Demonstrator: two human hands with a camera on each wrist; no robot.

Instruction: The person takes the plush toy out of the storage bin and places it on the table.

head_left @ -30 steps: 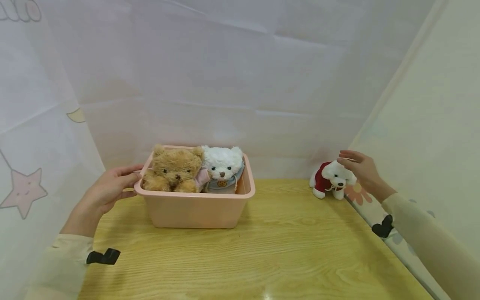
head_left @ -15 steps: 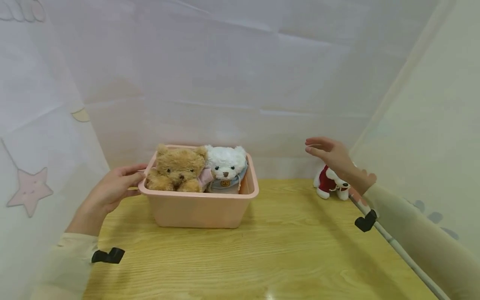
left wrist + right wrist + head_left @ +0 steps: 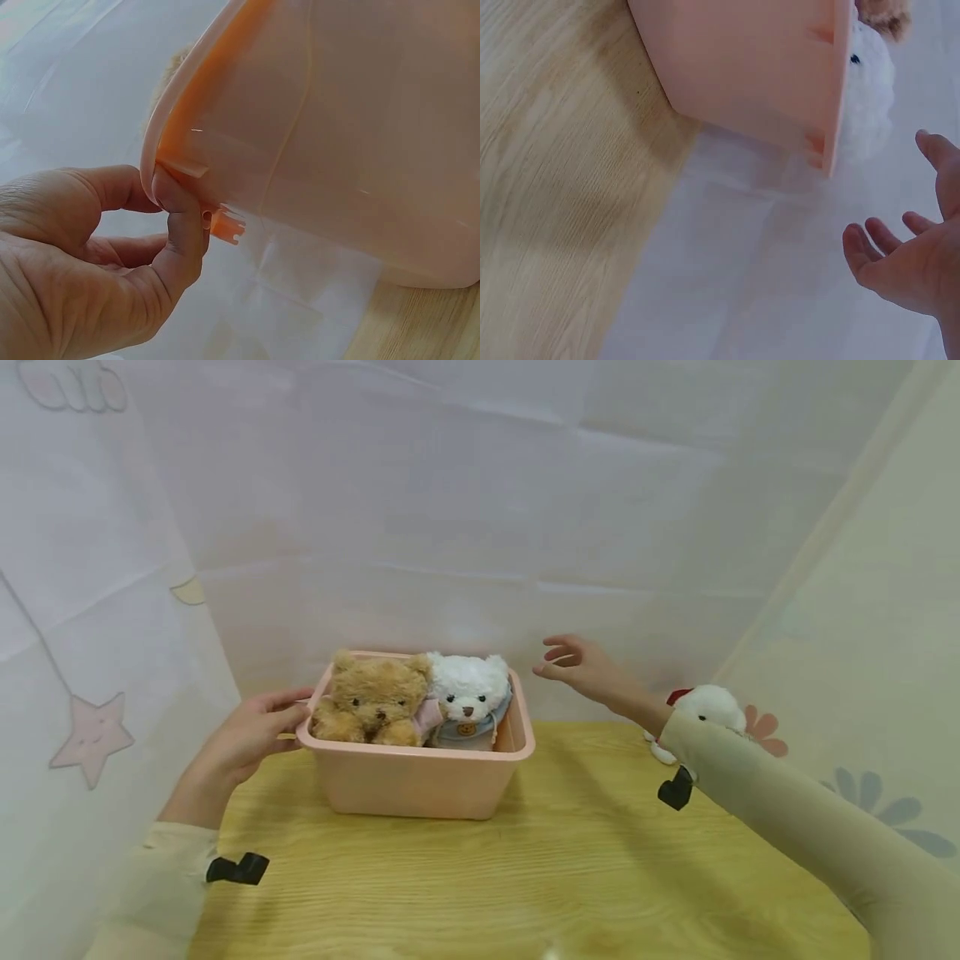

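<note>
A pink plastic bin (image 3: 420,781) stands on the wooden table (image 3: 525,877). Inside it sit a brown teddy bear (image 3: 371,702) and a white teddy bear (image 3: 468,697) side by side. My left hand (image 3: 251,739) pinches the bin's left rim; the left wrist view shows the thumb (image 3: 180,217) under the rim (image 3: 172,112). My right hand (image 3: 573,664) hovers open in the air just right of the bin, holding nothing, its fingers (image 3: 885,240) spread near the bin's right wall (image 3: 765,67). A small white plush dog in red (image 3: 705,710) stands at the table's right edge, partly hidden by my right sleeve.
White fabric sheets wall in the table at the back and on both sides, with star and flower prints. Bare wood lies in front of the bin and to its right.
My right hand has left the white plush dog and swung left toward the bin's right side. The left hand keeps its hold on the rim.
</note>
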